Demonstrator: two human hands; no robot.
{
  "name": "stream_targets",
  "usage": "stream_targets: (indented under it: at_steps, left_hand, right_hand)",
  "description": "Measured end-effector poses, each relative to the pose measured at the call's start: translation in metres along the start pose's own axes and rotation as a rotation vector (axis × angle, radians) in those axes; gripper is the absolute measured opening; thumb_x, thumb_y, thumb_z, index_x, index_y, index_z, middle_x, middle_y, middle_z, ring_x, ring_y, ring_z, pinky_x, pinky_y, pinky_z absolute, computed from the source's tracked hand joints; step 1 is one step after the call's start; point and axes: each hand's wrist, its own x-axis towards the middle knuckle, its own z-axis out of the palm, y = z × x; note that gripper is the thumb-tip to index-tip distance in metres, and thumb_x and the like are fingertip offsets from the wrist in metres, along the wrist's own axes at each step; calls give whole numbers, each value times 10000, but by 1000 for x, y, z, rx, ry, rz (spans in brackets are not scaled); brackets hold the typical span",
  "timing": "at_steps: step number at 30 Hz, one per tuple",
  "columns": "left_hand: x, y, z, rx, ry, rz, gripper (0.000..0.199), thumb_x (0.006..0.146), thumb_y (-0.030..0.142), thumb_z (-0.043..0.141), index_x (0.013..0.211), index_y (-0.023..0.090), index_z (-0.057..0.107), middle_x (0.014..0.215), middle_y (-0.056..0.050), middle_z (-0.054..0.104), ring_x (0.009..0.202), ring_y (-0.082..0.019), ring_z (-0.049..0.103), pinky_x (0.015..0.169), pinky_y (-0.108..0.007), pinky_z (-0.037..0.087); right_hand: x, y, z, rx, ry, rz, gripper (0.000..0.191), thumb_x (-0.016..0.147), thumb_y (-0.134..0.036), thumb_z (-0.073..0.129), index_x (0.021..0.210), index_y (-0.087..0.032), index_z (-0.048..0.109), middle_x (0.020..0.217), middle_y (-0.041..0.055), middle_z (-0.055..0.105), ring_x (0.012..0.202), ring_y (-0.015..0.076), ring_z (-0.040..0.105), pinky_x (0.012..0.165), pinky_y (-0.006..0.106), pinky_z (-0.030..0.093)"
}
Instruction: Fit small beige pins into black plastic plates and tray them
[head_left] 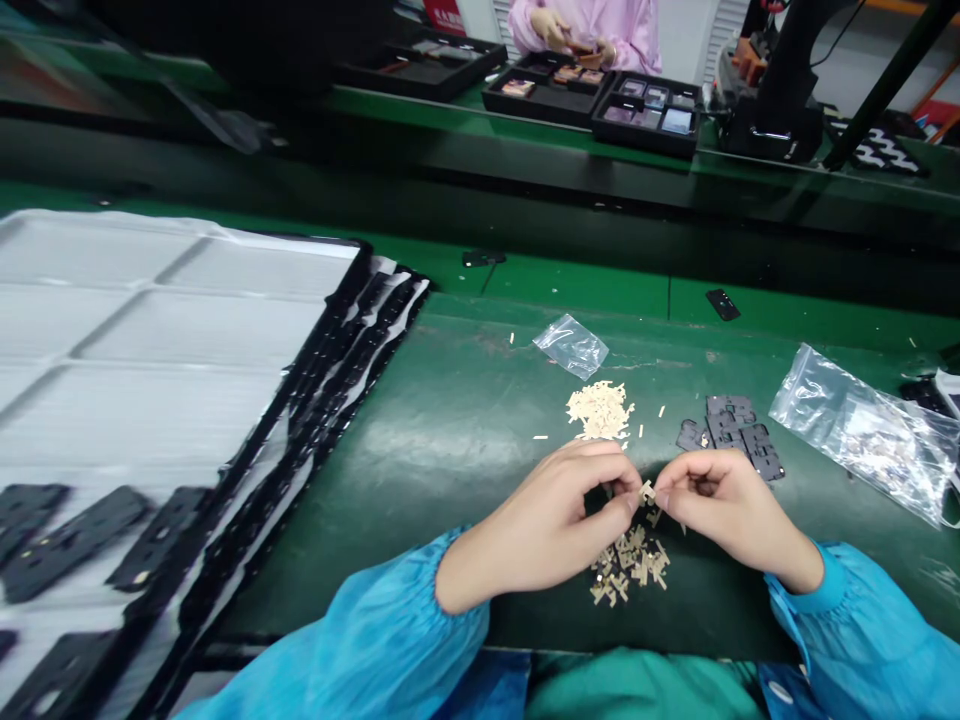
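My left hand [574, 505] and my right hand [724, 505] meet over the green mat, fingertips pinched on a small cream piece [647, 491] between them. Just below my fingers lies a loose pile of tan and cream pieces [630, 565]. Beyond my left hand sits a denser heap of cream strips [600, 408], with a few stray strips around it. Several flat black plastic parts [731, 425] lie behind my right hand, some overlapping.
Stacked black trays with white lining [187, 330] hold black parts at the left. A small clear bag [572, 345] lies behind the heap, a larger one [870, 430] at the right. Across the bench, a person in pink [634, 30] works behind black trays [547, 92].
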Motion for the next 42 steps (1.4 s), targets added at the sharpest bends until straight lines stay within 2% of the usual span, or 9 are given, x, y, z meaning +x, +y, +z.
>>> stream_targets:
  at_steps: [5, 9, 11, 14, 18, 24, 28, 37, 42]
  left_hand:
    - [1, 0, 0, 50, 29, 16, 148, 904, 146, 545, 811, 217, 636, 796, -12, 659, 773, -182, 605, 747, -341, 469]
    - [-2, -2, 5, 206, 257, 88, 73, 918, 184, 613, 939, 206, 679, 897, -38, 715, 851, -206, 641, 771, -360, 466]
    - [-4, -2, 7, 347, 300, 152, 88, 943, 205, 621, 968, 204, 706, 882, -36, 733, 818, -206, 640, 737, -360, 432]
    - [-6, 3, 7, 448, 219, 183, 178, 983, 224, 577, 1046, 215, 743, 862, -35, 753, 776, -208, 632, 699, -367, 383]
    - [-6, 7, 5, 392, 126, 154, 242, 1010, 234, 523, 1060, 227, 760, 827, -31, 755, 778, -206, 631, 712, -371, 377]
    - [-2, 3, 3, 496, 117, 270, 211, 1001, 200, 526, 924, 193, 722, 814, -31, 753, 728, -191, 621, 683, -366, 347]
    - [0, 2, 3, 440, 100, 221, 219, 1004, 202, 527, 889, 193, 713, 792, -21, 755, 732, -189, 633, 689, -363, 361]
    - [-1, -6, 3, 303, 229, 145, 176, 978, 210, 575, 905, 210, 734, 786, -22, 751, 735, -192, 648, 714, -354, 441]
    - [-4, -20, -5, 353, 267, 133, 175, 968, 199, 588, 864, 209, 728, 779, -12, 745, 726, -181, 649, 712, -346, 453]
  right_hand:
    - [2, -1, 2, -1, 54, -40, 62, 785, -202, 701, 748, -208, 752, 579, -43, 603, 509, 97, 467, 495, 229, 398]
    - [3, 0, 3, -41, 156, -91, 89, 782, -204, 681, 726, -202, 750, 568, -34, 593, 517, 105, 475, 480, 228, 396]
    - [2, -1, 4, -80, 192, -126, 96, 779, -192, 668, 736, -202, 754, 564, -35, 586, 517, 107, 472, 472, 226, 392]
    - [0, -2, 6, -164, 199, -176, 116, 789, -176, 649, 743, -202, 752, 560, -37, 577, 510, 106, 464, 475, 230, 392]
    - [-2, -6, 8, -311, 193, -239, 138, 801, -161, 633, 737, -207, 746, 572, -33, 584, 510, 113, 480, 493, 245, 392]
    - [-3, -9, 10, -433, 202, -325, 147, 811, -167, 626, 712, -211, 725, 588, -23, 604, 528, 123, 515, 527, 262, 407]
    - [-2, -8, 9, -419, 206, -324, 148, 799, -155, 624, 715, -208, 733, 568, -31, 586, 509, 116, 499, 512, 254, 391]
    - [-1, -6, 8, -233, 263, -246, 154, 748, -132, 618, 691, -202, 742, 538, -37, 585, 485, 100, 458, 474, 227, 363]
    - [1, -3, 5, -117, 279, -179, 117, 743, -174, 644, 695, -190, 749, 530, -34, 573, 471, 94, 444, 455, 220, 354]
